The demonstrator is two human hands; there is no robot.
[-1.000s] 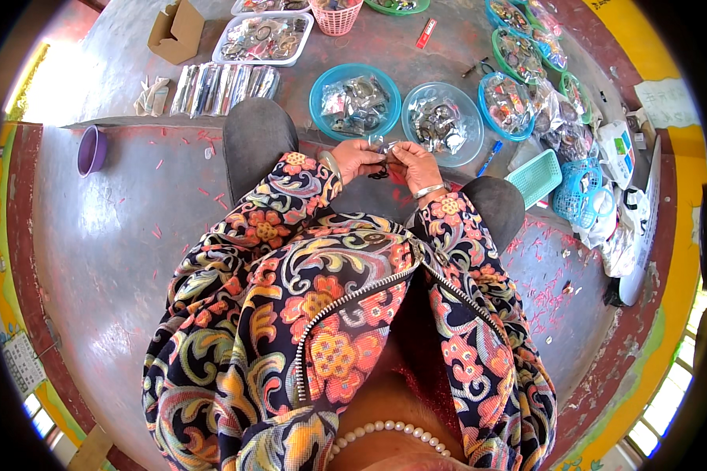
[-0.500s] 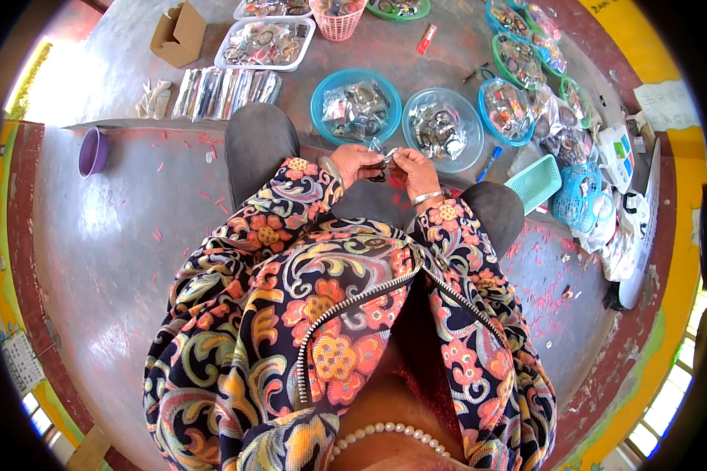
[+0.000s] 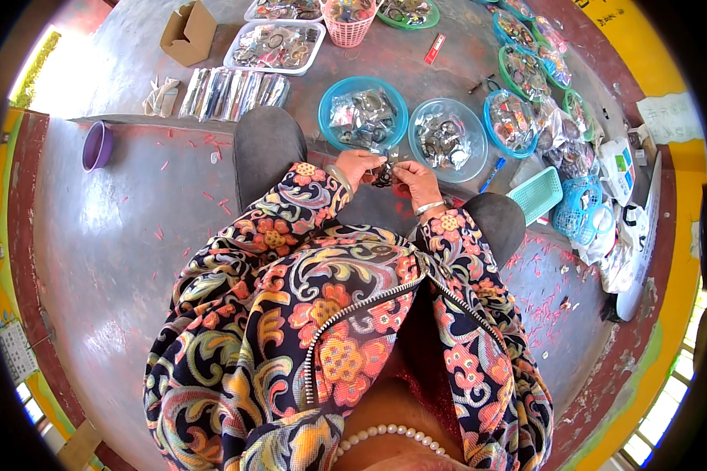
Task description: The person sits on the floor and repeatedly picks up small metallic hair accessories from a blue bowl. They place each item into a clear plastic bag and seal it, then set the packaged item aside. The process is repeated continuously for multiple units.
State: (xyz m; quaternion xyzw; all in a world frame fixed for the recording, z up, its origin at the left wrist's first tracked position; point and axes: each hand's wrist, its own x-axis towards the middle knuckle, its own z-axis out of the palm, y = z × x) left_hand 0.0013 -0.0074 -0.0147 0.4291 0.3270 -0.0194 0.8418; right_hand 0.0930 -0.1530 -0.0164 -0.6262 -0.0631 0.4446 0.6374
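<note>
Between my knees, the fingers of my left hand (image 3: pixel 358 166) and my right hand (image 3: pixel 418 184) are pinched on a small dark item (image 3: pixel 382 176), perhaps with a bit of clear plastic at its top. It is too small to tell its kind. Just beyond my left hand stands a blue basin (image 3: pixel 325 129) filled with small clear packets. To its right, close past my right hand, a pale clear bowl (image 3: pixel 480 161) holds a pile of loose dark and silvery small pieces.
Plastic sleeves (image 3: pixel 233 95) lie in a row by my left knee, near white gloves (image 3: pixel 161 97), a cardboard box (image 3: pixel 188 34) and a white tray (image 3: pixel 230 65). Rightward are a blue pen (image 3: pixel 492 174), a green basket (image 3: pixel 536 195) and several filled basins. A purple bowl (image 3: pixel 97 147) stands lower left.
The view has shifted slightly. My hands have come a little closer to me, still pinching the dark item, which hangs lower between my fingers.
</note>
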